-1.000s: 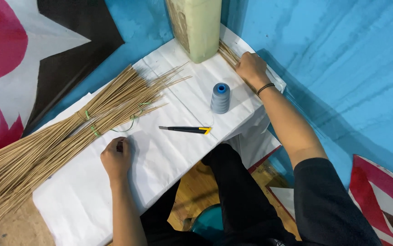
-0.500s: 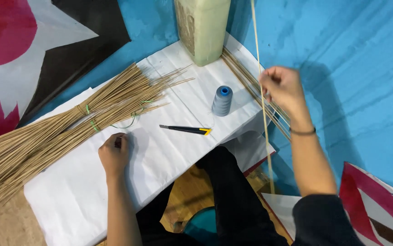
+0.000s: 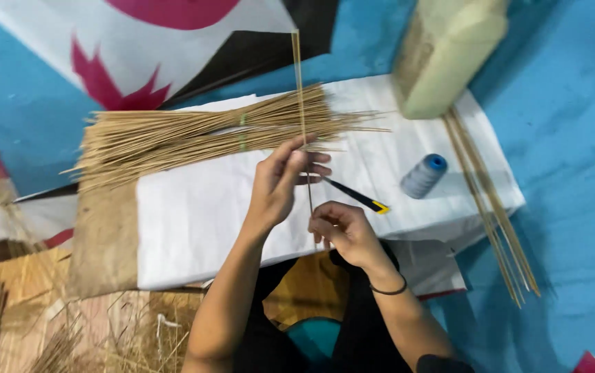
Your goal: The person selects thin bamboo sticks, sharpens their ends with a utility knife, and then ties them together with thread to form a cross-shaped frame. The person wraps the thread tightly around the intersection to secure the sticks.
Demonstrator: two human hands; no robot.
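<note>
On the worktop [image 3: 194, 228] in front of you, the bundle of sticks [image 3: 201, 138] lies along the far edge, running left to right. Your left hand [image 3: 280, 183] and right hand [image 3: 342, 231] sit above the near middle of the worktop, the left one farther from you, both on a single stick [image 3: 300, 97] that stands upright between them. Just right of your left hand lies a knife [image 3: 356, 197], and right of that stands a spool of thread [image 3: 423, 175]. Behind the spool, at the far right corner, stands a jug [image 3: 449, 55]. A few loose sticks [image 3: 491, 207] lie across the right edge, reaching from the jug toward you and out over the floor [image 3: 573, 173].
</note>
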